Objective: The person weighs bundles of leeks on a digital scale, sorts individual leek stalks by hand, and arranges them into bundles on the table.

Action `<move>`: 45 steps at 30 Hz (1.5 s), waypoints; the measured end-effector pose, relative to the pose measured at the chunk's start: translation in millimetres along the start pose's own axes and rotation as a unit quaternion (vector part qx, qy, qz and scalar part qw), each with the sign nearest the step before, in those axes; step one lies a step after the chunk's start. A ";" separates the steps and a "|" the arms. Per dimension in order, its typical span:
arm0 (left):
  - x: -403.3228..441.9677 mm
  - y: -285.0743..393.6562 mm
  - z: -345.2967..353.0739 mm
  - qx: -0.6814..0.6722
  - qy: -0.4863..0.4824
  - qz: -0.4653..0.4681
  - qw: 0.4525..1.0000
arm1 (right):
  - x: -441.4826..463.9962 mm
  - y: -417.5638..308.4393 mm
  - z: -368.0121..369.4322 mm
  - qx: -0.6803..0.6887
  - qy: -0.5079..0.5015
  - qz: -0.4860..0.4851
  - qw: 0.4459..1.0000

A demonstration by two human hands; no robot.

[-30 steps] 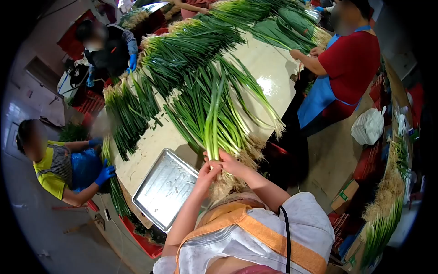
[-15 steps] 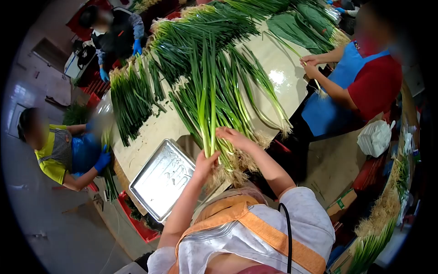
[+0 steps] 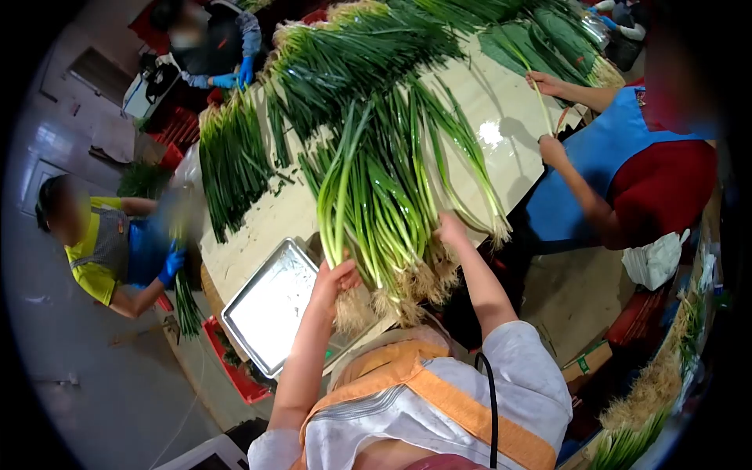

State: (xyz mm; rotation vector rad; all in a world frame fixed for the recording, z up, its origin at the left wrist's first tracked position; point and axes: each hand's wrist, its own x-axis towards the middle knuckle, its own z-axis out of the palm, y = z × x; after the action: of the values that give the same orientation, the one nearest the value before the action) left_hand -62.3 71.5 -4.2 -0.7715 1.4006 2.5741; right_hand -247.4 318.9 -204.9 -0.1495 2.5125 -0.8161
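My left hand (image 3: 337, 280) is closed round a few green onions (image 3: 335, 211) just above their roots, with the leaves pointing away from me across the table. Those roots hang beside the metal tray. My right hand (image 3: 451, 229) is at the right side of a loose pile of green onions (image 3: 384, 196), its fingers curled at the white end of one stalk. The pile's pale, shaggy roots (image 3: 411, 291) face me at the table's near edge. Some fingertips of my right hand are hidden.
A shiny metal tray (image 3: 274, 301) lies left of my left hand. More green onions (image 3: 360, 51) cover the far table, with another bundle (image 3: 231, 168) at left. A co-worker in a blue apron (image 3: 580, 192) handles a stalk at right. Two gloved co-workers stand at left.
My left hand has moved slightly left with its green onions. My right hand has left them and gone right to the pile. The co-worker at right has spread their hands apart.
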 end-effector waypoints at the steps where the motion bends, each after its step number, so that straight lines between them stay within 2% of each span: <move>1: -2.9 -0.4 0.8 0.042 0.030 -0.003 0.999 | -2.4 4.4 0.2 0.027 0.013 -0.001 1.000; 2: -3.1 -3.9 -1.4 0.024 0.020 0.001 1.000 | -3.6 7.1 1.5 0.055 0.022 -0.002 0.998; 3: -4.2 -9.1 -6.9 0.006 0.015 0.003 1.000 | -6.6 5.7 -16.3 0.214 -0.125 0.016 0.969; 6: -10.6 -11.1 -11.5 -0.012 0.013 0.003 1.000 | -5.7 21.7 -9.5 0.235 -0.113 0.028 0.965; 8: -14.2 -3.3 -2.6 0.007 0.014 0.014 1.000 | -6.1 26.4 4.0 0.116 -0.022 0.029 0.993; 10: -11.1 8.0 -0.7 0.038 -0.016 0.027 0.999 | -22.6 7.8 6.8 0.013 0.077 0.013 0.997; 11: -8.5 13.9 1.2 0.048 -0.023 0.032 0.998 | -22.7 11.7 16.2 -0.016 0.095 -0.024 0.995; 14: 8.2 15.7 3.2 0.067 -0.008 0.053 0.996 | -21.7 10.0 33.4 -0.005 0.110 0.000 0.994; 16: 24.9 2.7 2.6 0.088 0.031 0.056 0.994 | -4.3 23.9 32.5 0.158 -0.007 0.018 0.987; 17: 29.1 -7.8 4.4 0.142 0.085 0.041 0.985 | 2.5 34.5 32.9 0.238 -0.067 0.029 0.969; 18: 40.3 -31.3 -5.9 0.152 0.108 0.027 0.982 | 1.8 38.7 30.3 0.265 -0.053 0.019 0.963; 20: 52.0 -60.4 -16.6 0.216 0.131 -0.075 0.965 | -3.7 36.8 18.2 0.314 -0.029 -0.004 0.949; 23: 81.8 -113.3 -56.4 0.252 0.111 -0.134 0.952 | -49.4 -2.5 -25.9 0.434 -0.055 -0.027 0.899; 24: 85.3 -121.6 -55.5 0.348 0.155 -0.100 0.919 | -56.6 -4.6 -31.0 0.461 -0.071 -0.035 0.884; 25: 89.4 -130.8 -48.8 0.439 0.197 -0.066 0.874 | -62.6 -10.8 -29.4 0.458 -0.053 -0.074 0.884; 26: 92.2 -138.1 -44.5 0.527 0.233 -0.033 0.817 | -67.8 -17.7 -27.8 0.440 -0.062 -0.059 0.894; 28: 101.0 -157.1 -53.9 0.542 0.222 -0.078 0.807 | -79.6 -36.3 -29.5 0.405 -0.072 -0.026 0.911; 29: 105.4 -166.7 -60.3 0.552 0.213 -0.097 0.801 | -73.9 -33.4 -22.6 0.331 -0.076 -0.020 0.940; 30: 109.0 -171.3 -62.9 0.562 0.201 -0.114 0.794 | -57.9 -17.4 1.1 0.179 -0.020 -0.068 0.981; 31: 102.2 -159.5 -54.7 0.549 0.175 -0.127 0.807 | -75.3 -45.9 -13.9 0.105 -0.035 -0.026 0.993; 32: 103.5 -158.8 -53.7 0.548 0.167 -0.138 0.808 | -87.0 -67.5 -28.8 0.136 -0.101 0.035 0.985; 34: 103.2 -157.9 -47.8 0.548 0.153 -0.165 0.806 | -87.3 -66.3 -13.8 0.065 -0.142 -0.014 0.988; 36: 97.8 -150.0 -35.5 0.504 0.152 -0.147 0.838 | -98.3 -83.7 -14.3 -0.095 -0.171 -0.034 0.980; 40: 90.3 -142.1 -22.2 0.321 0.119 -0.058 0.938 | -92.0 -59.8 33.4 -0.146 -0.059 -0.064 0.985; 42: 77.5 -122.1 -4.2 0.127 0.080 -0.095 0.984 | -94.7 -50.4 34.2 -0.164 0.030 -0.122 0.978; 43: 80.0 -116.5 -7.1 0.121 0.052 -0.115 0.985 | -90.4 -55.9 26.5 -0.127 -0.077 -0.043 0.988; 44: 82.5 -110.3 -11.2 0.114 0.025 -0.135 0.984 | -88.3 -57.0 24.4 -0.115 -0.082 -0.044 0.989; 45: 78.6 -100.0 -9.5 0.091 0.010 -0.117 0.989 | -87.0 -55.2 21.7 -0.104 -0.088 -0.045 0.990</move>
State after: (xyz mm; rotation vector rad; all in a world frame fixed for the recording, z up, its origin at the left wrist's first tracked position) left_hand -93.7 109.5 -121.8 -0.8751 1.4312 2.2345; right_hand -163.5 284.1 -151.7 -0.3909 2.4305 -0.5475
